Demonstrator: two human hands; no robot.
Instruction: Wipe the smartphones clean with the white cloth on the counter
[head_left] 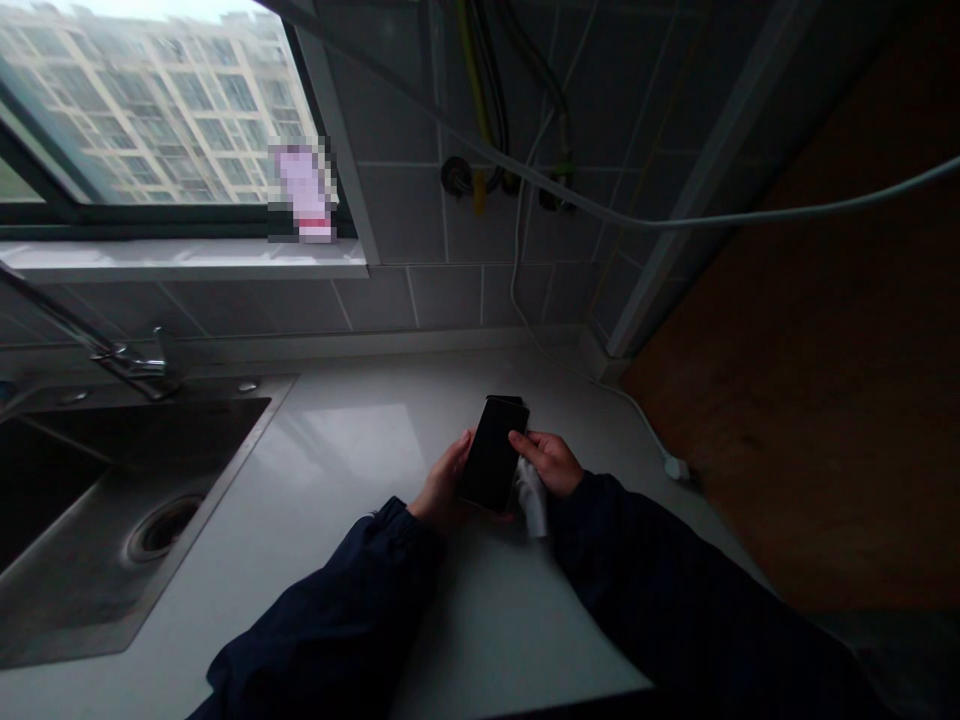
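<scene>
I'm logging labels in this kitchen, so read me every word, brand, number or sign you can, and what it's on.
No text can be read.
Black smartphone: no readable words on its dark face.
Pink-and-purple item at the window: pixelated, any print unreadable.
White cable end: too small to tell.

The table (255,540) is pale, smooth and slightly glossy, with a patch of light at mid-left. A steel sink (82,580) is set into its left side; a white cord (636,406) lies across the back right corner, ending in a plug (676,468) by the right edge.
</scene>
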